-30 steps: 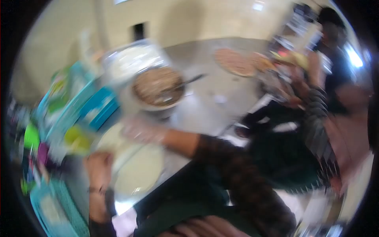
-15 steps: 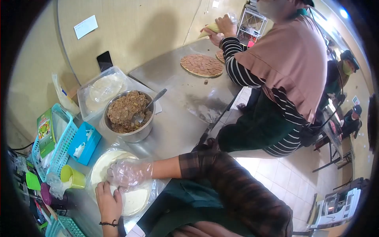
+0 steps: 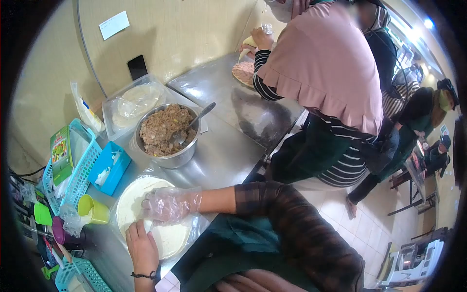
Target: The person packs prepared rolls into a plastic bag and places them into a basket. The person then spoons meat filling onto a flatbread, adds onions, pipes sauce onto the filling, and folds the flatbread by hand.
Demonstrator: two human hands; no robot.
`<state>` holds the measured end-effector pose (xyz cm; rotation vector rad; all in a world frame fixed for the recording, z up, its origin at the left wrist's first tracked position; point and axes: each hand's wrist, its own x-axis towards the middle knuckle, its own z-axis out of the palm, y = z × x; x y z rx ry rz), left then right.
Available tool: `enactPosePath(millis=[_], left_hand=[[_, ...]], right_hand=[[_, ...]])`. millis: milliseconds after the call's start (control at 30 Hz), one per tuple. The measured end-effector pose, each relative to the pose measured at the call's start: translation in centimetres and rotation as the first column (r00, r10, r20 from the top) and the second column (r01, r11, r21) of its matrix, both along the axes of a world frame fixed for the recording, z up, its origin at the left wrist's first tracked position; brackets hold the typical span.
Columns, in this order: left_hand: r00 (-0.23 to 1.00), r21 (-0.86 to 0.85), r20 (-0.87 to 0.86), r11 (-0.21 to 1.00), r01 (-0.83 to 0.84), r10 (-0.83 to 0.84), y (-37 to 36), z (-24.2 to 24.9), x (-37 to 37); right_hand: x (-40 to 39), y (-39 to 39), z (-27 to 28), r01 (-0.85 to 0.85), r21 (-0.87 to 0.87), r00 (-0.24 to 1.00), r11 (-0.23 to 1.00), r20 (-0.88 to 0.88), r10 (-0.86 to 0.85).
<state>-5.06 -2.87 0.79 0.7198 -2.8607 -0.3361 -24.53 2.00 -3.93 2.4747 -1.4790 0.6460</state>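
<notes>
A pale round sheet of dough lies on clear plastic on the metal table. My right hand, in a clear plastic glove, lies on the upper part of the dough with its fingers stretched to the left, the tips partly blurred by the glove. Bare except for a dark bracelet, my left hand rests on the lower left of the dough, fingers extended. Just beyond them stands a steel bowl of brown minced filling, with a spoon stuck in it.
A clear tub with flat dough rounds stands behind the bowl. On the left are a blue box, a green cup and a turquoise basket. A co-worker works over a topped round across the table.
My gloved hand has shifted slightly up and right over the dough, while my left hand stays at its edge. The co-worker has leaned over the table, partly hiding the topped round.
</notes>
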Motion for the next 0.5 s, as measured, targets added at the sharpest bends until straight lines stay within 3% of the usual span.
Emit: enactPosePath(millis=[33, 67, 167, 233, 367, 400, 433, 467, 500], left_hand=[[1.000, 0.006, 0.028, 1.000, 0.000, 0.000, 0.3, 0.0, 0.2], [1.000, 0.005, 0.021, 1.000, 0.003, -0.003, 0.4, -0.2, 0.6], [0.999, -0.056, -0.011, 0.998, 0.032, -0.033, 0.6, -1.0, 1.5], [0.988, -0.025, -0.151, 0.999, 0.021, -0.024, 0.8, -1.6, 2.0], [0.999, 0.023, 0.001, 0.999, 0.043, -0.043, -1.0, -1.7, 0.9], [0.999, -0.002, 0.010, 0.999, 0.041, -0.041, -1.4, -2.4, 1.4], [0.998, -0.025, 0.008, 0.998, 0.064, -0.064, -1.4, -3.3, 1.3], [0.992, -0.024, -0.013, 0.992, 0.126, -0.126, -0.9, -3.6, 1.2], [0.993, 0.045, -0.073, 0.994, 0.098, -0.095, -0.5, -3.3, 1.8]], right_hand=[[0.1, 0.3, -0.4, -0.009, -0.147, 1.000, 0.989, -0.023, 0.005], [0.4, 0.4, -0.7, -0.007, -0.147, 1.000, 0.989, -0.030, 0.002], [1.3, 0.8, 0.3, -0.025, -0.109, 0.997, 0.994, -0.074, 0.017], [2.8, 1.4, 1.9, 0.020, 0.059, 0.998, 0.998, -0.055, -0.017], [2.0, -1.1, -1.5, 0.011, 0.020, 0.998, 1.000, -0.065, -0.010], [2.1, -2.3, -4.1, -0.010, -0.282, 0.994, 0.959, -0.108, -0.022], [1.9, -3.2, -6.9, -0.033, -0.553, 0.985, 0.833, -0.161, -0.067], [2.5, -4.9, -10.3, -0.070, -0.208, 0.936, 0.976, 0.323, 0.136], [2.4, -5.8, -12.8, -0.260, 0.074, 0.625, 0.963, 0.773, 0.109]])
